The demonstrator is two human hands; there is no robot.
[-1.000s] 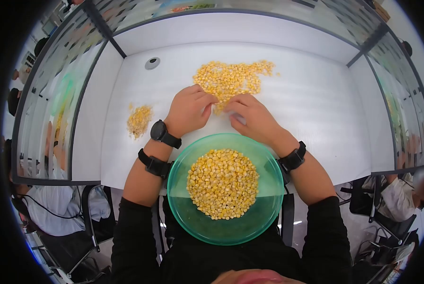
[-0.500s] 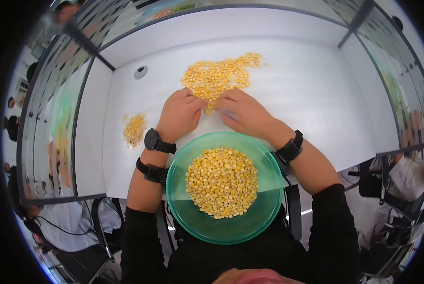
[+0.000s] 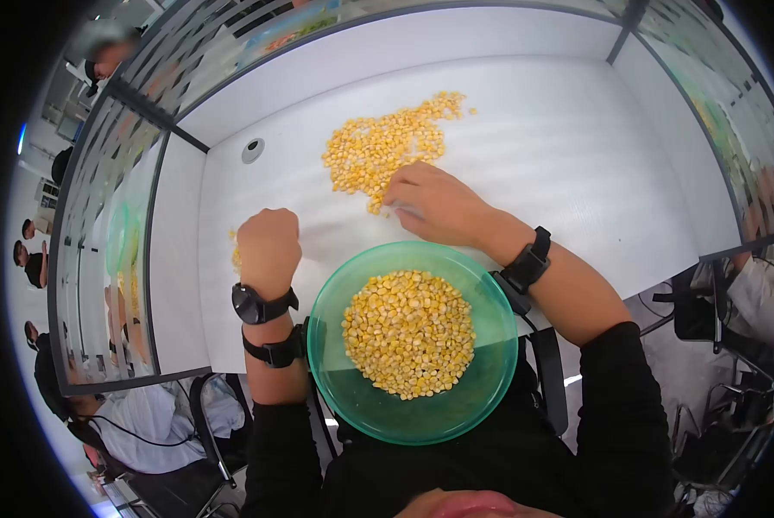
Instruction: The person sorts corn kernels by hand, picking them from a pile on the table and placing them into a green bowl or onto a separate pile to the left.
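A spread of loose yellow corn kernels (image 3: 378, 151) lies on the white desk (image 3: 542, 147). At its near edge is my right hand (image 3: 443, 203), fingers curled inward by the kernels; whatever they pinch is hidden. Over to the left, my left hand (image 3: 268, 246) is closed, back of the hand upward, above a small heap of corn bits (image 3: 235, 250). Most of that heap is covered by the hand, and its fingertips are out of sight. Between my forearms, a green bowl (image 3: 408, 423) holds many corn kernels (image 3: 408, 332).
Low white panels with glass above surround the desk at the back and sides. A round cable hole (image 3: 253, 150) sits at the back left. Chairs and other people are beyond both sides. Black bands and a watch (image 3: 250, 304) are on my wrists.
My left hand has moved left from the kernel spread to the small heap, covering most of it. My right hand stays at the spread's near edge. The view has tilted slightly.
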